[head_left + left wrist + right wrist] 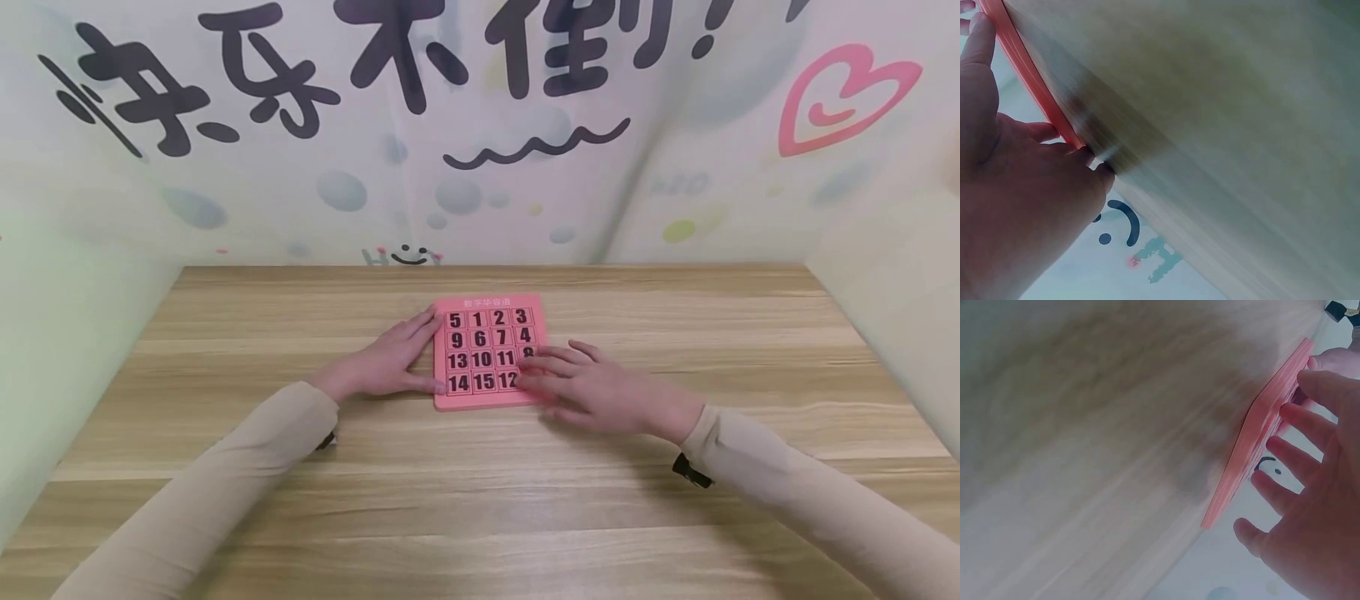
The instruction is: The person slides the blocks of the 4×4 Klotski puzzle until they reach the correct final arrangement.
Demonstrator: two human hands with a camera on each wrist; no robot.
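A pink number slide puzzle lies flat on the wooden table. Its rows read 5 1 2 3, then 9 6 7 4, then 13 10 11 8, with 14 15 12 at the bottom. My left hand rests against the puzzle's left edge, thumb near the lower corner and fingers near the upper one. The right hand spreads over the lower right of the board, its fingertips by the 8 and 12 tiles, and hides the bottom right corner. In the right wrist view, the fingers are spread beside the puzzle's edge.
The wooden table runs back to a printed wall with large black characters and a pink heart. Pale walls stand on both sides. Each wrist carries a small black strap piece under a beige sleeve.
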